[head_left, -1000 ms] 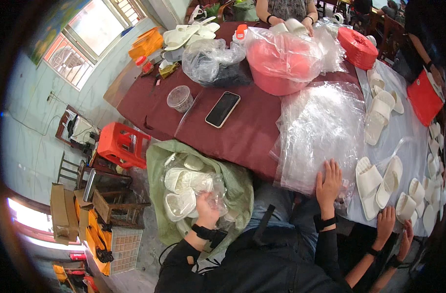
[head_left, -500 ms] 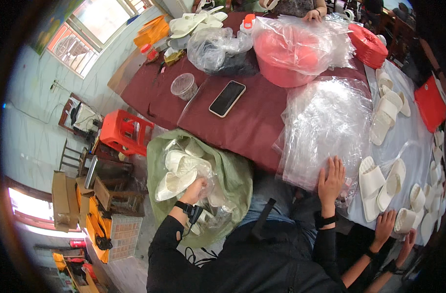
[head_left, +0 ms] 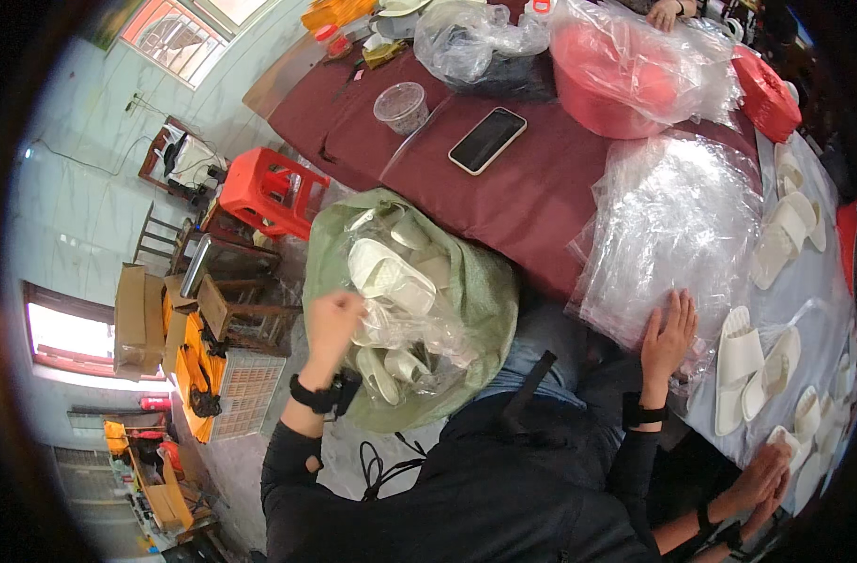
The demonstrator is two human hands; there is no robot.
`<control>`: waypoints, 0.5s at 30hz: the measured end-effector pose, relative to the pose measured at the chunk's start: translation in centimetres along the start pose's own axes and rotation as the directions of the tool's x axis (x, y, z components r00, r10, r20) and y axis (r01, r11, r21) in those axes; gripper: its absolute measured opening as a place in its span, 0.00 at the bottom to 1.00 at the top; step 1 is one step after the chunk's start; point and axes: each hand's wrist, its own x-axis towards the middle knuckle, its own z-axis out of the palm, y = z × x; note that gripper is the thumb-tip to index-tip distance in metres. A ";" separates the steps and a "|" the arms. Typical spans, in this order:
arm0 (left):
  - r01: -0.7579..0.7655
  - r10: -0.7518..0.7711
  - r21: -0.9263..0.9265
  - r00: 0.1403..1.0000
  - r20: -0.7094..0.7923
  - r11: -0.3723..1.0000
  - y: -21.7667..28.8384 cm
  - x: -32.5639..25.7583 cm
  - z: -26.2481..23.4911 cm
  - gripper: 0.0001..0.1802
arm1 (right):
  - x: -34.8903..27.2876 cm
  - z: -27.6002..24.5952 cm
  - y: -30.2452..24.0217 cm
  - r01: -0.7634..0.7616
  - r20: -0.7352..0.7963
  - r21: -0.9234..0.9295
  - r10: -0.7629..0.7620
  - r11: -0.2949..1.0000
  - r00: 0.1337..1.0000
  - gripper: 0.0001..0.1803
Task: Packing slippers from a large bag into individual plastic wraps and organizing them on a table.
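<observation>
My left hand [head_left: 334, 324] is curled closed at the left rim of a green woven sack [head_left: 489, 281], with nothing seen in its fingers. Inside the sack lie several white slippers [head_left: 391, 275] in clear plastic bags. My right hand [head_left: 670, 333] rests flat, fingers stretched out, on a stack of clear plastic bags [head_left: 677, 216] at the table's near edge. Just right of the stack, a pair of white slippers [head_left: 738, 361] lies on a pale sheet. At the lower right another person's hands [head_left: 766, 474] touch more white slippers [head_left: 806, 422].
A phone [head_left: 487, 141], a clear round tub [head_left: 400, 110] and a plastic-covered red basin [head_left: 602, 94] stand on the dark red tabletop [head_left: 531, 211]. Left of the sack are a red stool [head_left: 269, 192] and a cardboard box [head_left: 139, 319]. A person's hand [head_left: 666, 13] shows at the far side.
My left hand has let go of the bagged slippers and drawn back to the sack's left side. My right hand stays on the plastic bags. The whole view has shifted.
</observation>
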 end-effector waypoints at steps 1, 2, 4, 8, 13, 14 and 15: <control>-0.069 0.102 0.156 0.971 -0.218 0.985 -1.6 1.3 -1.2 0.24 | 0.0 -0.2 0.0 -0.001 0.001 0.002 0.001 1.000 1.000 0.22; -0.096 0.231 0.322 0.882 -0.411 0.942 -3.7 2.8 -2.0 0.30 | 0.0 -0.3 -0.1 -0.005 0.001 0.013 0.005 1.000 1.000 0.22; 0.143 0.037 0.342 0.882 -0.469 0.929 -7.3 4.1 -1.6 0.39 | 0.0 -0.4 0.0 -0.025 -0.001 0.015 0.025 1.000 1.000 0.22; 0.351 -0.393 -0.273 0.913 -0.113 0.895 -18.6 7.0 0.1 0.40 | -0.1 -0.3 -0.1 -0.022 -0.001 0.016 0.022 1.000 1.000 0.22; 0.235 -0.039 0.289 0.832 -0.553 0.928 -16.4 7.9 2.7 0.25 | 0.0 -0.6 0.0 -0.026 0.000 0.004 0.026 1.000 1.000 0.22; 0.186 0.086 0.389 0.806 -0.586 0.902 -14.3 8.2 1.9 0.26 | -0.1 -0.4 0.1 -0.020 0.002 0.009 0.020 1.000 1.000 0.22; 0.110 0.153 0.352 0.753 -0.640 0.930 -12.2 8.6 0.4 0.25 | -0.1 -0.5 0.2 -0.011 0.003 0.010 0.011 1.000 1.000 0.22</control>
